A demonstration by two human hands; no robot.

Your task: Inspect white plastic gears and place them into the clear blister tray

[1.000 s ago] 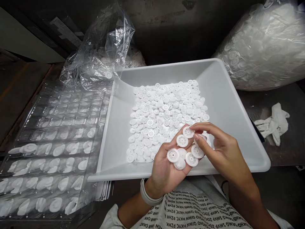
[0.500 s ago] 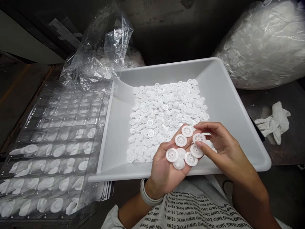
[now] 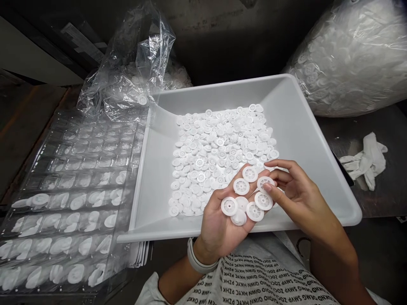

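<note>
White wheels: likely light, stiff, slippery; best taken by the rim.
Left hand: palm up, cradling several.
Right hand: pinching one far-right wheel.

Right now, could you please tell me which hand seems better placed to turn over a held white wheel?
Probably the right hand: its thumb touches one white wheel. The left hand is occupied, its upturned palm supporting several more wheels.

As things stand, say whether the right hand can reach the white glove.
Likely yes, once the right hand leaves the spoked white wheel it touches; the glove lies uncovered past the gray tray's rim.
</note>
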